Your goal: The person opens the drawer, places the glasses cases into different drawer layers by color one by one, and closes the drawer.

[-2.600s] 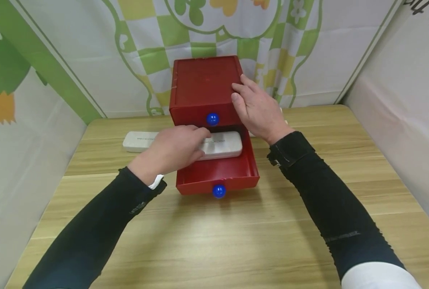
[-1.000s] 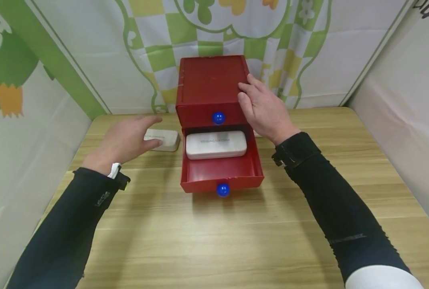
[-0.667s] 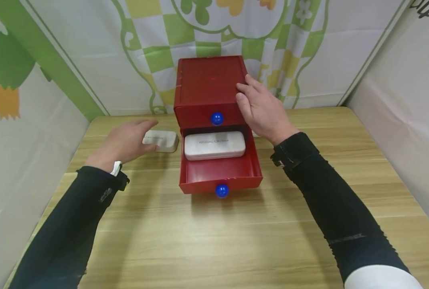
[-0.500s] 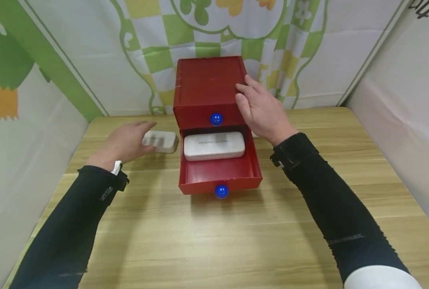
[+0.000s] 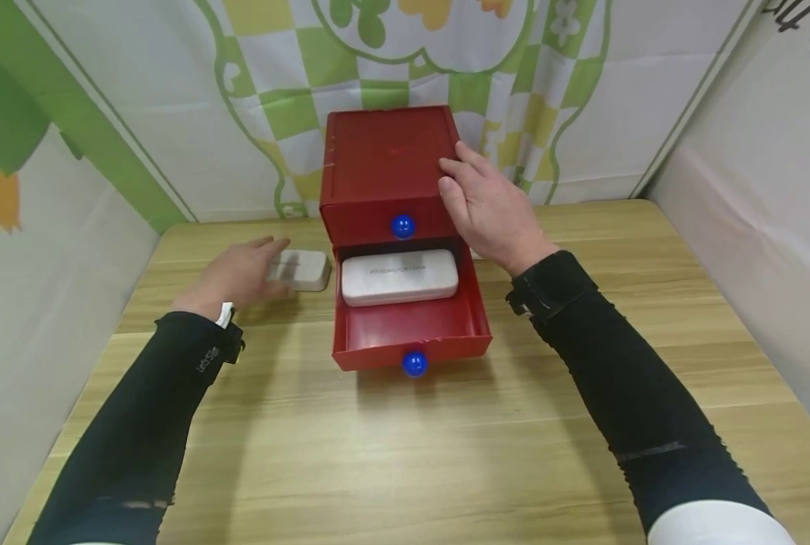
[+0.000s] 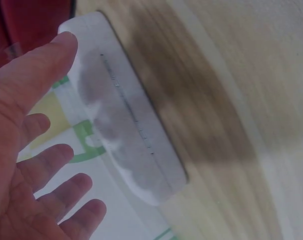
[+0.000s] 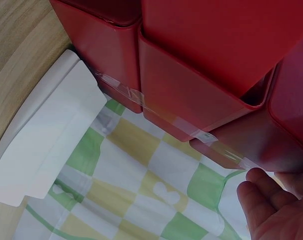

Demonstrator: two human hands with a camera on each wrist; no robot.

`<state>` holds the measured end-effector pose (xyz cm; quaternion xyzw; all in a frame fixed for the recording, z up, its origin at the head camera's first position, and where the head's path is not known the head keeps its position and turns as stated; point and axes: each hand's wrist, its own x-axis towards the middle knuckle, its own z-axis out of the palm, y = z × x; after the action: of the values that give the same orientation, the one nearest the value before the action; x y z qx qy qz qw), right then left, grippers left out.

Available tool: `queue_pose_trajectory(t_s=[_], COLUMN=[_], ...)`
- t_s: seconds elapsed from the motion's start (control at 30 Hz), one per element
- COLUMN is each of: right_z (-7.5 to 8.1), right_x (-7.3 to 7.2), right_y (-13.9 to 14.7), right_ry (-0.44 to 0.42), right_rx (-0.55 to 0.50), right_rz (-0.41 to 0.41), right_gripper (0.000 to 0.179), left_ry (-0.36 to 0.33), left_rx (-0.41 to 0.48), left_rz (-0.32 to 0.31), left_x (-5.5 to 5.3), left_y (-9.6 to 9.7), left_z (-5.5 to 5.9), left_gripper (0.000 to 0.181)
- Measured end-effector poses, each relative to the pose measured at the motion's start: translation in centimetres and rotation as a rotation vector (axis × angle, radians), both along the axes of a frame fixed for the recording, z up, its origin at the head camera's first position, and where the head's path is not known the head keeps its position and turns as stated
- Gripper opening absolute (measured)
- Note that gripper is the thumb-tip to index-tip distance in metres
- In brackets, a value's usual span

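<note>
Case (image 5: pixel 312 270), slim drawer (image 5: pixel 405 325) gap — L fingers (image 6: pixel 52 159) nr edge

In head view my left hand (image 5: pixel 231 276) hides one end of a white case (image 5: pixel 304 270); its lettering (image 6: pixel 125 104) blurs; the right wrist view crops my right hand (image 7: pixel 277 212).

Small curtained-off booth, indoors by the look of it; home, lab or office, can't tell. Wood-grain tabletop (image 5: pixel 405 454) fills the lower half of the head view. Checked curtain (image 5: pixel 289 113), green/yellow/white, hangs behind it at top centre, fabric folds visible; same print in both wrist views. Sides closed off: white left sheet (image 5: pixel 10 378), green and orange print, upper left; white right sheet (image 5: pixel 752 189), black lettering, upper right corner.
</note>
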<state>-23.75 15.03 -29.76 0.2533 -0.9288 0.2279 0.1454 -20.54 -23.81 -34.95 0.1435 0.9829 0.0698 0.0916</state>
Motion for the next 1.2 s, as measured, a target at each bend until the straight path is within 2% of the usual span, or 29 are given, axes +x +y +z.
queue_pose_trajectory(t_s=[0.33, 0.6, 0.9, 1.2], right_z=[-0.1, -0.2, -0.3, -0.4], right_x=[-0.1, -0.1, -0.2, -0.2], right_y=[-0.1, -0.1, 0.1, 0.2], right_ry=[0.008, 0.016, 0.026, 0.02], right_rx=[-0.008, 0.005, -0.004, -0.004], right_rz=[0.011, 0.007, 0.006, 0.004], right_gripper=[0.062, 0.061, 0.061, 0.061], left_ry=[-0.006, -0.018, 0.017, 0.013], left_rx=[-0.007, 0.002, -0.04, -0.051], left_rz=[0.006, 0.008, -0.008, -0.005], left_x=[-0.6, -0.8, -1.0, -1.0], left_y=[-0.8, -1.0, -0.8, -0.8], left_z=[-1.7, -2.5, -3.0, -3.1], left_gripper=[0.094, 0.091, 0.084, 0.081])
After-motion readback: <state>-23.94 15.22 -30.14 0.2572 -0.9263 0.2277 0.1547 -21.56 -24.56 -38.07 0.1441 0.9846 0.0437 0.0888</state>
